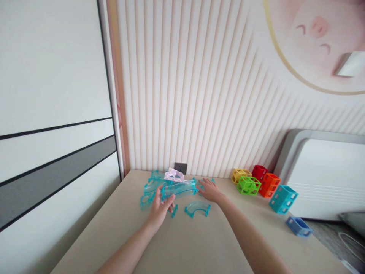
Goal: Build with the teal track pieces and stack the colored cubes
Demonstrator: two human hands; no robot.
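My left hand (160, 207) is closed around the left end of a straight, clear teal track piece (179, 189), thumb towards me and fingers at its far side. My right hand (210, 190) reaches past the other end, palm down with fingers stretched out over another clear teal piece (213, 181) that it partly hides. I cannot tell whether it touches that piece. Below the held piece a curved clear teal track piece (197, 206) lies on the table. More teal pieces (153, 185) are heaped to the left, and a pale purple patterned piece (173, 175) sits behind.
The beige table (182, 247) meets a ribbed wall with a dark socket (180, 168). At the right stand yellow (241, 175), green (248, 185), red (259, 172), orange (270, 185), teal (283, 199) and blue (299, 226) open-sided blocks. A white cabinet (57, 76) rises at the left.
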